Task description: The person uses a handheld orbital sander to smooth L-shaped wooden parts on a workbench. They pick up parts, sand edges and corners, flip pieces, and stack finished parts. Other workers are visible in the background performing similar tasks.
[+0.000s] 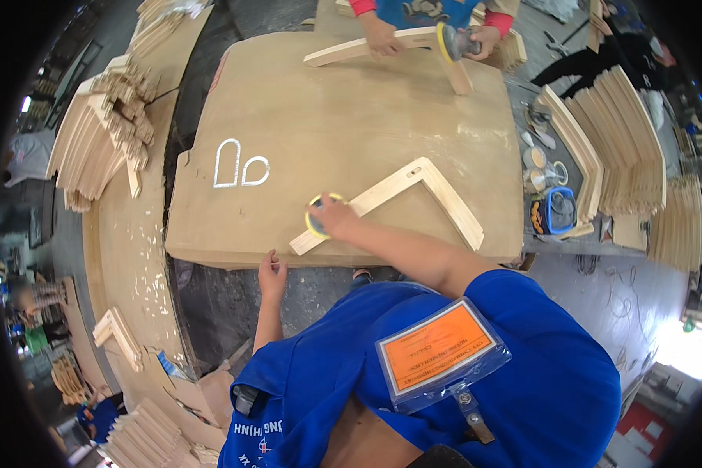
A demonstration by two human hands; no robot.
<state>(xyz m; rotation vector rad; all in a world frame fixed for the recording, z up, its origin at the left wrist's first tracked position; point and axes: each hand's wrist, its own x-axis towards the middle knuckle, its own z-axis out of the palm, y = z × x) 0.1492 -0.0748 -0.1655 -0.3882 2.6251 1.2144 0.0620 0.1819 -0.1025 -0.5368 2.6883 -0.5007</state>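
An L-shaped wooden piece (382, 195) lies on the brown-covered table, its corner pointing away from me and an oval slot near that corner. My right hand (332, 215) reaches across to the left and is closed over a round sander (313, 225) with a yellow-edged pad. The sander is at the left arm of the piece, close to its end; my hand hides part of it. At the table's front edge, left of the wood, my left hand (272, 274) is held up with fingers apart and nothing in it.
Across the table a co-worker's hands (384, 37) hold another angled wooden piece (339, 51) and a sander (456, 42). Stacked wooden pieces (93, 144) stand at the left, more stacked pieces (616, 140) at the right. A blue-rimmed container (560, 210) sits beside the table's right edge.
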